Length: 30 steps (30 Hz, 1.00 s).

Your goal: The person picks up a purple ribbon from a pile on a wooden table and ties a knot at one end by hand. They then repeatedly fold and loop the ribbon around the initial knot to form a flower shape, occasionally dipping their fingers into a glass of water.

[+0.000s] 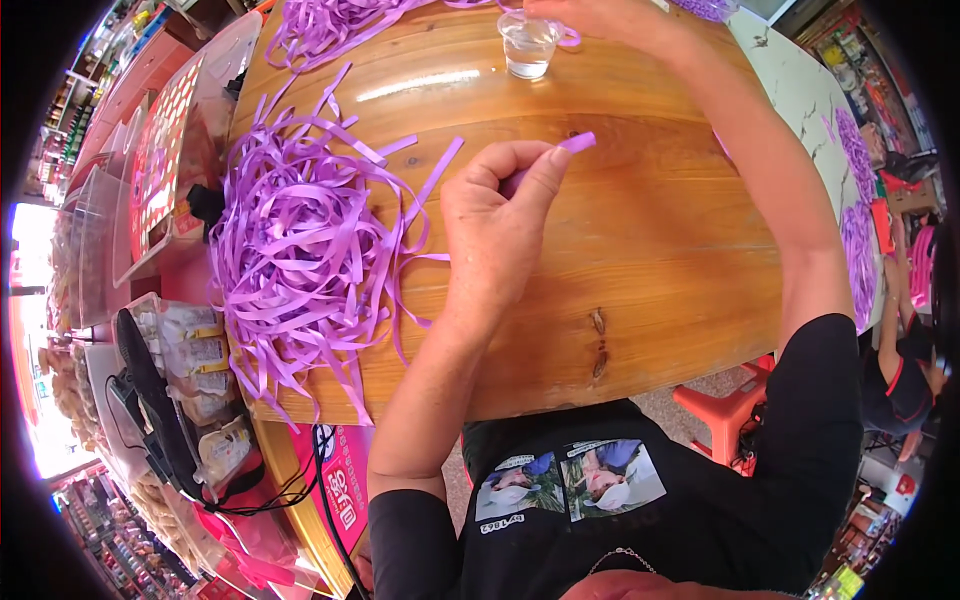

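Observation:
Over the wooden table, my left hand (500, 215) is closed in a pinch on a purple ribbon (580, 142), whose short end sticks out past the thumb and forefinger. At the top edge my right hand (590, 14) is partly cut off. Its fingers look closed at the rim of a small clear plastic cup (529, 52) holding clear liquid. A purple loop (569, 36) shows beside the cup under that hand; whether the fingers grip it, I cannot make out. To the left of my left hand lies a big tangled heap of purple ribbons (300, 250).
More purple ribbons (330, 25) lie at the table's far edge. Along the left stand a clear plastic box (150, 170) and packets (195, 345) with black cables. A red stool (725, 405) is below the table's right front. Another person (895, 370) sits at far right.

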Each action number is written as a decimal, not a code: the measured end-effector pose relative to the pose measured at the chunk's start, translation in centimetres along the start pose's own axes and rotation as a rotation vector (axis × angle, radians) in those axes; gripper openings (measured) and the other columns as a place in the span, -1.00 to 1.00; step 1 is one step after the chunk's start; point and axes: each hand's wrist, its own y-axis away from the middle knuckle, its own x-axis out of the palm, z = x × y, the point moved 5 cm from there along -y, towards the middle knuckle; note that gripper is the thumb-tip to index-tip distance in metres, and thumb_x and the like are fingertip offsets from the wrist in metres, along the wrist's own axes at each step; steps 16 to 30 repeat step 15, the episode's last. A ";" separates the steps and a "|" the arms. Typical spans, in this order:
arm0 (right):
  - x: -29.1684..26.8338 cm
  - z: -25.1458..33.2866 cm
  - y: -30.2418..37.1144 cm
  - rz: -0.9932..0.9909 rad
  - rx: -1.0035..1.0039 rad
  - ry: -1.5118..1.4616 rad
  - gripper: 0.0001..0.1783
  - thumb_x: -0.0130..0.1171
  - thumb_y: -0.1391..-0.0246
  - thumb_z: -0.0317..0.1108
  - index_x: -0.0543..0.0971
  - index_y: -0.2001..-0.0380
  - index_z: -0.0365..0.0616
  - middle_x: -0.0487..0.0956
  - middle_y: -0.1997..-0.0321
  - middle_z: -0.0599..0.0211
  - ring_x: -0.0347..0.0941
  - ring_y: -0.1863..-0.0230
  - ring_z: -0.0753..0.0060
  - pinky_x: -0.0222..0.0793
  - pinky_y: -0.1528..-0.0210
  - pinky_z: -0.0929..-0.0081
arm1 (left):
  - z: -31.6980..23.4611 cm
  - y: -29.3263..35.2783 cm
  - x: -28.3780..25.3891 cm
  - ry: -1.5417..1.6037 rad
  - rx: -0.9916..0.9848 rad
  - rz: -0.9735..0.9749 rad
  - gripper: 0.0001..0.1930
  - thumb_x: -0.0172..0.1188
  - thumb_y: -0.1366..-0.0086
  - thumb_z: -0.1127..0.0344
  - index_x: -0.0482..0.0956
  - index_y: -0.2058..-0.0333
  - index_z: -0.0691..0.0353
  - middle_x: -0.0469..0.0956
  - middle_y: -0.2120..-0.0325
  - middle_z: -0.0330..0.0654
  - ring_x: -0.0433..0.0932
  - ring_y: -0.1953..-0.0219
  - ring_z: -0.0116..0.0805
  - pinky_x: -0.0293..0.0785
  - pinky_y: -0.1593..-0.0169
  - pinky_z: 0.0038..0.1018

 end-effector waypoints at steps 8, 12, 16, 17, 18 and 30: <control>-1.0 8.2 8.5 0.104 0.031 -0.049 -0.71 0.20 0.05 -0.50 0.57 0.17 -0.18 0.54 0.31 0.32 0.45 0.30 0.41 0.35 0.26 0.54 | 0.8 -0.2 0.8 0.031 0.049 0.036 -0.87 0.25 -0.14 0.38 0.60 0.37 0.33 0.50 0.53 -0.39 0.32 0.52 -0.72 0.18 0.47 -0.76; -0.5 10.4 10.0 0.146 0.105 -0.035 -0.67 0.21 0.08 -0.48 0.57 0.16 -0.15 0.56 0.23 0.25 0.47 0.22 0.29 0.38 0.20 0.51 | 0.7 0.4 0.6 -0.024 0.005 0.011 -0.88 0.21 -0.18 0.39 0.59 0.41 0.35 0.34 0.64 -0.49 0.19 0.59 -0.73 0.10 0.55 -0.73; -0.6 10.2 11.1 0.184 0.159 0.066 -0.70 0.19 0.05 -0.47 0.60 0.17 -0.08 0.56 0.19 0.20 0.47 0.15 0.22 0.39 0.14 0.52 | 1.6 0.2 1.3 0.035 0.107 0.105 -0.85 0.24 -0.16 0.36 0.60 0.37 0.34 0.38 0.63 -0.48 0.21 0.59 -0.72 0.13 0.55 -0.72; -0.6 10.2 11.1 0.184 0.159 0.066 -0.70 0.19 0.05 -0.47 0.60 0.17 -0.08 0.56 0.19 0.20 0.47 0.15 0.22 0.39 0.14 0.52 | 1.6 0.2 1.3 0.035 0.107 0.105 -0.85 0.24 -0.16 0.36 0.60 0.37 0.34 0.38 0.63 -0.48 0.21 0.59 -0.72 0.13 0.55 -0.72; -0.6 10.2 11.1 0.184 0.159 0.066 -0.70 0.19 0.05 -0.47 0.60 0.17 -0.08 0.56 0.19 0.20 0.47 0.15 0.22 0.39 0.14 0.52 | 1.6 0.2 1.3 0.035 0.107 0.105 -0.85 0.24 -0.16 0.36 0.60 0.37 0.34 0.38 0.63 -0.48 0.21 0.59 -0.72 0.13 0.55 -0.72; -0.6 10.2 11.1 0.184 0.159 0.066 -0.70 0.19 0.05 -0.47 0.60 0.17 -0.08 0.56 0.19 0.20 0.47 0.15 0.22 0.39 0.14 0.52 | 1.6 0.2 1.3 0.035 0.107 0.105 -0.85 0.24 -0.16 0.36 0.60 0.37 0.34 0.38 0.63 -0.48 0.21 0.59 -0.72 0.13 0.55 -0.72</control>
